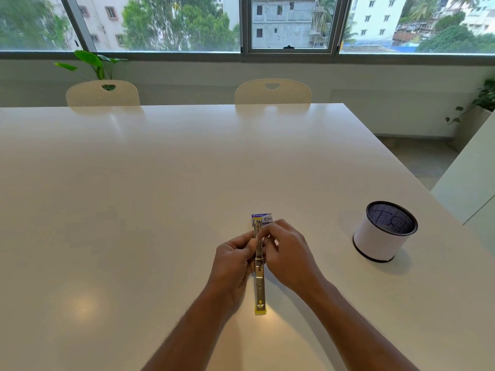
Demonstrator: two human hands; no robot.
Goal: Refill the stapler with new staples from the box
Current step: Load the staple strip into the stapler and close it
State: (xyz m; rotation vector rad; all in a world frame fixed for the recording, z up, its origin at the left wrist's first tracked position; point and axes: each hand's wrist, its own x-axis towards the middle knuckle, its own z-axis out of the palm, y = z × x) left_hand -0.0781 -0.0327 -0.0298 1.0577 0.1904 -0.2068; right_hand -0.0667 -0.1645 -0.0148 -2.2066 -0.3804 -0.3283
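A metal stapler [259, 282] with a yellow end lies swung fully open in a straight line, pointing away from me, on the white table [134, 196]. My left hand [232, 263] grips its far half from the left side. My right hand [288, 253] pinches at the same half from the right, fingertips over the staple channel; whether it holds staples is hidden. Just beyond the stapler's far tip sits a small purple staple box [263, 217], partly covered by my right fingers.
A white pen holder with a black mesh inside [384, 231] stands to the right near the table's right edge. Two cream chairs [273, 92] are pushed in at the far side, under a wide window. A white counter [471, 178] is off to the right.
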